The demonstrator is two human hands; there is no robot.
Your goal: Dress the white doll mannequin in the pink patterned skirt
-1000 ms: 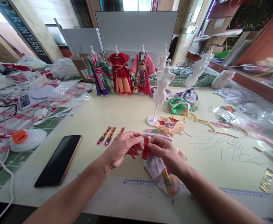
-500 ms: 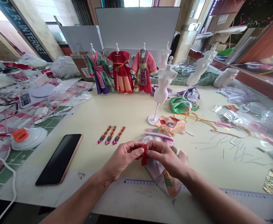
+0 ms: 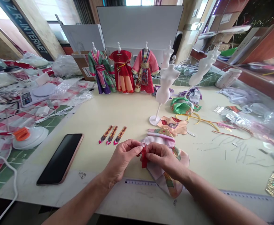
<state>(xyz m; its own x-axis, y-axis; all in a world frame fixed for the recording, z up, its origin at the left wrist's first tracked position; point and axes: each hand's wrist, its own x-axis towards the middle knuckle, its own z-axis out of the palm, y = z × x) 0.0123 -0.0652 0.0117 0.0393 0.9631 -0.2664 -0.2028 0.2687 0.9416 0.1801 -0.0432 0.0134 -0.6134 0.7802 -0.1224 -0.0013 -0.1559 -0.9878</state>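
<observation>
Left hand (image 3: 123, 156) and right hand (image 3: 162, 157) both pinch a narrow red fabric strip (image 3: 144, 162), lower centre of frame. Use close grips, even tension; don't snag the pale lilac printed cloth (image 3: 154, 171).

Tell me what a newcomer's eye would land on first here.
Probably the three doll-sized fabric gowns in green, red and pink, on white mannequins at the back of the pale yellow table. Then the red fabric strip pinched by the left hand and right hand, front centre, and the flat black phone to their left.
</observation>
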